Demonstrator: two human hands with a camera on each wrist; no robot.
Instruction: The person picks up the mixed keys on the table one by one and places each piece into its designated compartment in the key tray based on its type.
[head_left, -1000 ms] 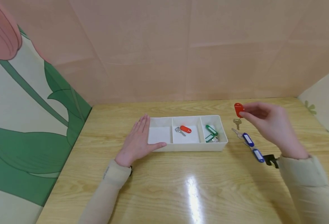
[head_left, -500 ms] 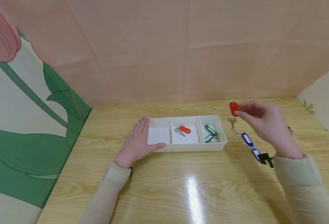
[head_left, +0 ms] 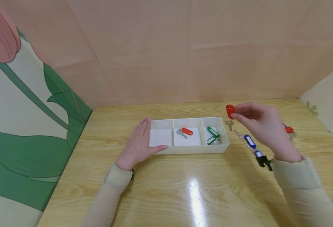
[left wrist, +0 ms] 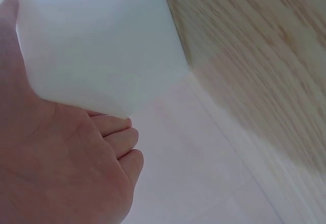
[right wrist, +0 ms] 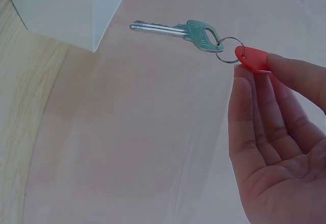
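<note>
My right hand (head_left: 264, 126) pinches a red key tag (head_left: 230, 111) between thumb and fingers, above the table right of the tray. A key (right wrist: 178, 31) hangs from the tag on a thin ring. My left hand (head_left: 139, 142) rests with straight fingers along the left end of the white divided tray (head_left: 197, 149), its thumb reaching over the front wall. In the tray's middle compartment lies another red key tag (head_left: 187, 131) with its key. Green key tags (head_left: 213, 131) and keys lie in the right compartment. The left compartment's visible floor is bare.
Blue key tags (head_left: 250, 141) with keys lie on the table right of the tray, one partly hidden by a black piece at my right cuff. Beyond my right wrist lies another red tag (head_left: 289, 129), with a bit of blue. A pinkish sheet (head_left: 189, 63) covers the back.
My right hand has moved left toward the tray with the red key tag, uncovering another red tag behind the wrist. My left hand keeps its place on the tray.
</note>
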